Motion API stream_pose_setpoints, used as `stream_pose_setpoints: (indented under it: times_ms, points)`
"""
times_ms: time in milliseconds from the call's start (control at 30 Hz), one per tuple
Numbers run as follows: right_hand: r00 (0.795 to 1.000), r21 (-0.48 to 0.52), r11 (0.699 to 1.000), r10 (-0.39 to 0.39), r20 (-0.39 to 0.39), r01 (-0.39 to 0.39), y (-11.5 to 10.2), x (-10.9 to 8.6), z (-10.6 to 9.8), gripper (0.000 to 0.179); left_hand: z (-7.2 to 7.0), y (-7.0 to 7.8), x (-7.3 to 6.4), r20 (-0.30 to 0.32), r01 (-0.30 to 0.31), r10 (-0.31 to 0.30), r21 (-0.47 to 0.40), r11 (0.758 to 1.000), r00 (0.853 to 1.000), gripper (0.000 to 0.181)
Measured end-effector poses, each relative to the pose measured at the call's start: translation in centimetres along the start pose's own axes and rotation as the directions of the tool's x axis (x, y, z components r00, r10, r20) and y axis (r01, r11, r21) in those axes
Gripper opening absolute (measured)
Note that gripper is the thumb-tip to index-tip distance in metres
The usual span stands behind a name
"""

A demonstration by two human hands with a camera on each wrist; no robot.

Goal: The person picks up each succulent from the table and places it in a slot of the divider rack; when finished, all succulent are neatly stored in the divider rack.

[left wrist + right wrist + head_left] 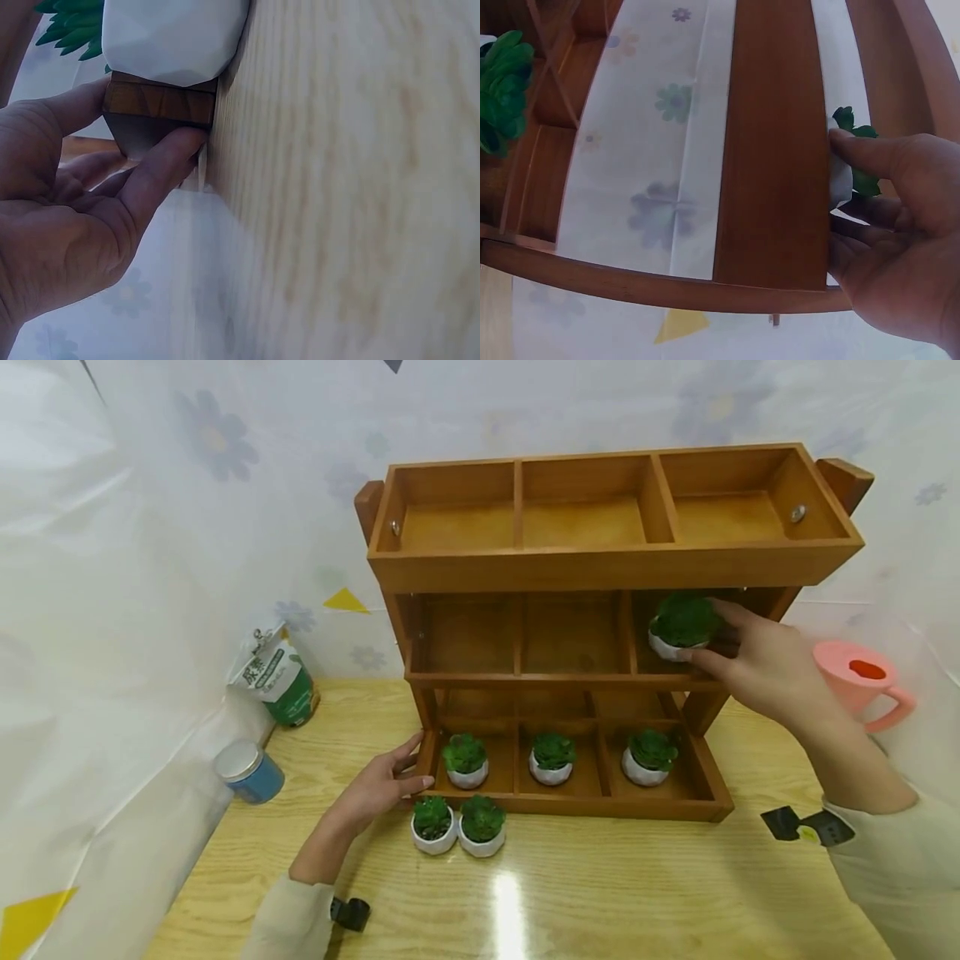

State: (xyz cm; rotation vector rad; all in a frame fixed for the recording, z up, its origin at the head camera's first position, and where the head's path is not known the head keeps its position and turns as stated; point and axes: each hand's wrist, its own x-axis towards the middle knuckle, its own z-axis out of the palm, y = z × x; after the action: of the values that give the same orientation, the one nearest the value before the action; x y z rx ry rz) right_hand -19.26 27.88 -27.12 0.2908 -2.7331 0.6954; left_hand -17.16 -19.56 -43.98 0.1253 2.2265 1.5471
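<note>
In the head view a small potted succulent [684, 622] with a white faceted pot is at the right compartment of the middle tier of a wooden three-tier shelf [615, 568]. My right hand [772, 668] holds it, thumb on the pot's near side; the right wrist view shows the pot [840, 176] between thumb and fingers. Down at the shelf's lower left corner, my left hand [378, 789] grips the wooden end [161, 105] between thumb and fingers. Three potted succulents [551, 768] sit in the bottom tier, one per compartment. Two more succulents [482, 833] stand on the table before it.
A blue jar [258, 781] with a silver lid and a clipped green-and-white bag [288, 689] stand at the left. To the right of the shelf is a pink watering can [855, 681]. Behind the shelf hangs a flower-patterned sheet [300, 485].
</note>
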Motion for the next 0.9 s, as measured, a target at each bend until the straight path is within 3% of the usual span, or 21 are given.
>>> stream_pose_setpoints:
  times_ms: [333,533,733,900]
  points:
    - [0.999,-0.015,1.000,0.012,0.048,-0.011,0.0,0.4,0.5,0.062,0.0,-0.1,0.0,-0.010,0.007,-0.007,-0.013,1.000,1.000,0.078]
    - [0.996,-0.008,1.000,0.030,0.088,-0.030,0.0,0.4,0.4,0.078,-0.1,-0.3,0.1,0.001,-0.006,0.006,-0.012,1.000,1.000,0.077]
    - [0.994,-0.010,1.000,0.022,0.109,-0.021,0.0,-0.3,-0.1,0.083,-0.1,-0.2,0.0,0.008,-0.011,0.012,-0.008,1.000,1.000,0.078]
    - [0.992,0.053,0.998,0.017,0.123,-0.024,-0.5,-1.4,-0.7,0.090,-0.1,-0.1,0.0,0.008,-0.011,0.011,-0.003,1.000,1.000,0.077]
